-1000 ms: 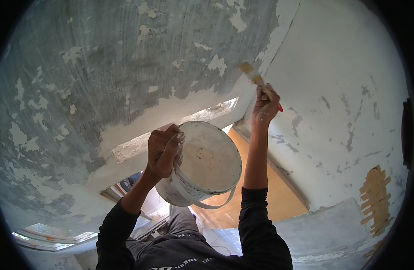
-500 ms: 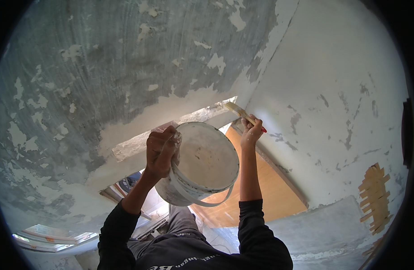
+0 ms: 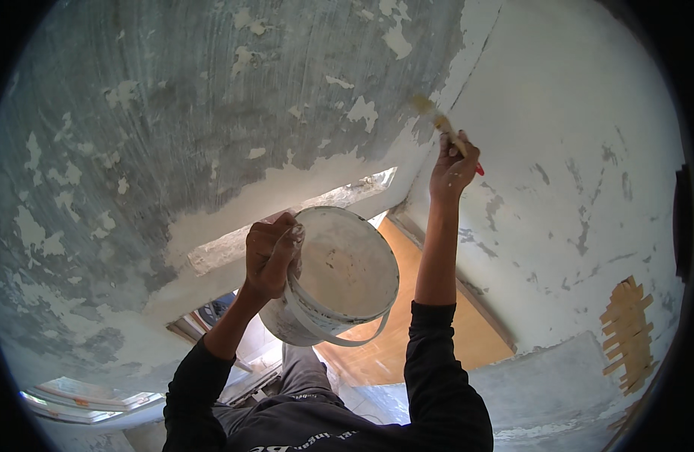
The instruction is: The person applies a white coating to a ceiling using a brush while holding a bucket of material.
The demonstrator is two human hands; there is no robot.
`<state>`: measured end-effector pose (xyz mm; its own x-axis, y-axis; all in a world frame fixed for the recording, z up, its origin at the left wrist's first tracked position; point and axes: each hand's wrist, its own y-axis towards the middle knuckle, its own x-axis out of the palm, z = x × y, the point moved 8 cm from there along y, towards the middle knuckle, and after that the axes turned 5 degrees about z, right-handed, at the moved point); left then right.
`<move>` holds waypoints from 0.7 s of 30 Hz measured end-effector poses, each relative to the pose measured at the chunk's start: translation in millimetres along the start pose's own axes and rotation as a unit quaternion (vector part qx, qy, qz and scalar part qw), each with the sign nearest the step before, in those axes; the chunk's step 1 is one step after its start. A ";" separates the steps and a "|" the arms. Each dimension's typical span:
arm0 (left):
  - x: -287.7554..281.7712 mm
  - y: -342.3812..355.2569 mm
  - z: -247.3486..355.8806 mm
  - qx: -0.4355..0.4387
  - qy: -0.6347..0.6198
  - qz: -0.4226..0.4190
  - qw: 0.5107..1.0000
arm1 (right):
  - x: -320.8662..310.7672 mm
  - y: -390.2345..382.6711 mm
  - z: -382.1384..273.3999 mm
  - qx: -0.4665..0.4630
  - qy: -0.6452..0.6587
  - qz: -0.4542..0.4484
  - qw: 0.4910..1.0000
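Patchy grey plaster point(image 3: 174, 151) spreads above and left of the left hand point(image 3: 272, 256), whose fingers clench the rim of a pale, tilted bucket point(image 3: 351, 264) just to their right. Farther right, a paintbrush point(image 3: 443, 124) is pinched in the fingers of the right hand point(image 3: 454, 169), its blurred bristles above and left of them; whether these touch the plaster I cannot tell.

The view is moderately and unevenly lit, pale glare being shown at the window point(image 3: 98, 413) low on the left, the left hand point(image 3: 272, 256) darkened by shade, the brush point(image 3: 443, 125) blurred at its tip, and straight edges bowed toward the frame's blackened, circular border.
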<state>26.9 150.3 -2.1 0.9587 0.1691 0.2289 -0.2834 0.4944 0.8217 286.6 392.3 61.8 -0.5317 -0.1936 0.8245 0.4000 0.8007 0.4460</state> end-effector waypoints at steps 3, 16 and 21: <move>-1.7 0.7 3.5 0.015 0.003 0.008 1.000 | -9.4 10.3 0.6 -0.020 0.009 -0.057 0.998; -1.1 -5.0 -5.3 -0.009 -0.013 0.006 1.000 | -145.6 -21.6 53.2 0.118 -0.188 0.062 0.973; 15.9 2.1 -13.0 0.005 0.003 -0.027 1.000 | -92.2 25.4 46.3 0.037 -0.259 -0.020 0.965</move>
<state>41.2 165.1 -3.6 0.9725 0.1481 0.1800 -0.2304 0.4944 0.8382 311.2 456.8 -19.1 -0.8554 0.0684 0.5134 0.3266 0.8405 0.4323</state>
